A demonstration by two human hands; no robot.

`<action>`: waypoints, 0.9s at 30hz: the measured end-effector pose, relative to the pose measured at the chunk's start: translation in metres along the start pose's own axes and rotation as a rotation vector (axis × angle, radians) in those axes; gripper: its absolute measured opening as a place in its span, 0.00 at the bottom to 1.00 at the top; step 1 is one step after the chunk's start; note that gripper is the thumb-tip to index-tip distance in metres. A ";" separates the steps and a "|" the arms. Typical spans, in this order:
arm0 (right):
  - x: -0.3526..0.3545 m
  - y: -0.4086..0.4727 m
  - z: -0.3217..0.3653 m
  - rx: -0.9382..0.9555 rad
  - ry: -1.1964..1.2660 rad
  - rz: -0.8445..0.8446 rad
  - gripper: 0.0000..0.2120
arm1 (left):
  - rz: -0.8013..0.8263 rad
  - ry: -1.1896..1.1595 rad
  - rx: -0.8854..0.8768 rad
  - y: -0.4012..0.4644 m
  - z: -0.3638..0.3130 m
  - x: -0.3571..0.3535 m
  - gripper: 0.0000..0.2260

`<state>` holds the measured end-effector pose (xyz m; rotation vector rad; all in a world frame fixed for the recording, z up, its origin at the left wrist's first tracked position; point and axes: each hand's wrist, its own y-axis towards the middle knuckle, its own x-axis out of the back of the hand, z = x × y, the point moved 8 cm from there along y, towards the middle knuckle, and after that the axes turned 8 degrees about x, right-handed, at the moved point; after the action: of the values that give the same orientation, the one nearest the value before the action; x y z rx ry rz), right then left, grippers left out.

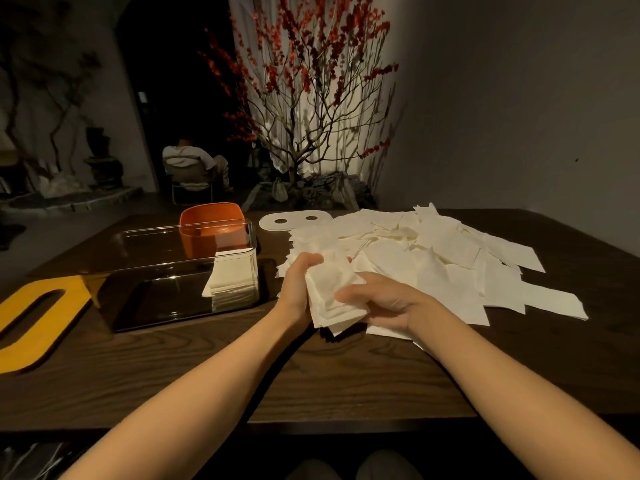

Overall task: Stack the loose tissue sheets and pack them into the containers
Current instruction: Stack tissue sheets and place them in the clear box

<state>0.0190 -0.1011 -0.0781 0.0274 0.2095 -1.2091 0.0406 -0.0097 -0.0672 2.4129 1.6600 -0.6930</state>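
Both hands curl around a small stack of tissue sheets (329,292): the left hand (299,280) grips its left edge, the right hand (375,301) pinches its right side. Just beyond the right fingers spreads the loose tissue pile (433,251). Left of the left fingers stands a clear container (166,268) holding stacked sheets (233,278), an orange container (211,223) behind it.

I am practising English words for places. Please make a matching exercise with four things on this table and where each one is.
Things:
1. small tissue stack
2. clear container
3. yellow lid
4. orange container

Places:
A. behind the clear container
B. at the table's left edge
C. held in both hands
D. left of the hands, with tissues at its right end

Pairs: 1-C, 2-D, 3-B, 4-A
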 end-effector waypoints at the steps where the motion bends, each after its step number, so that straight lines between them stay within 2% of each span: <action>1: 0.004 0.004 -0.004 0.004 0.002 -0.025 0.23 | -0.045 0.053 -0.030 -0.002 -0.001 0.007 0.11; 3: 0.013 0.009 -0.006 0.033 -0.002 -0.085 0.28 | -0.090 0.154 -0.095 -0.006 -0.008 0.017 0.09; 5: 0.023 0.010 -0.003 0.080 -0.014 -0.137 0.33 | -0.064 0.326 -0.161 -0.006 -0.014 0.021 0.11; 8: 0.040 0.010 0.008 0.171 -0.088 -0.261 0.26 | -0.135 0.652 -0.252 -0.008 -0.023 0.028 0.07; 9: 0.045 0.010 0.011 0.190 -0.130 -0.305 0.27 | -0.144 0.719 -0.266 -0.006 -0.025 0.030 0.07; 11: 0.048 0.009 0.015 0.224 -0.252 -0.344 0.35 | -0.127 0.838 -0.283 -0.004 -0.027 0.028 0.08; 13: 0.046 0.007 0.020 0.273 -0.386 -0.349 0.40 | -0.130 0.936 -0.304 -0.004 -0.029 0.025 0.14; 17: 0.040 0.005 0.028 0.378 -0.490 -0.333 0.29 | -0.087 0.832 -0.225 -0.009 -0.021 0.024 0.30; 19: 0.030 0.002 0.031 0.426 -0.533 -0.307 0.21 | -0.063 0.754 -0.177 -0.008 -0.013 0.025 0.38; 21: 0.026 -0.001 0.035 0.488 -0.489 -0.382 0.16 | -0.055 0.704 -0.157 -0.008 -0.009 0.023 0.44; 24: 0.029 -0.006 0.036 0.551 -0.311 -0.510 0.14 | -0.044 0.746 -0.164 -0.009 -0.009 0.019 0.46; 27: 0.030 -0.008 0.035 0.553 -0.271 -0.536 0.11 | -0.043 0.854 -0.206 -0.016 -0.013 0.018 0.38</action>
<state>0.0271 -0.1362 -0.0488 0.3030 -0.3849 -1.7578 0.0356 0.0167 -0.0614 2.6763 1.8873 0.5897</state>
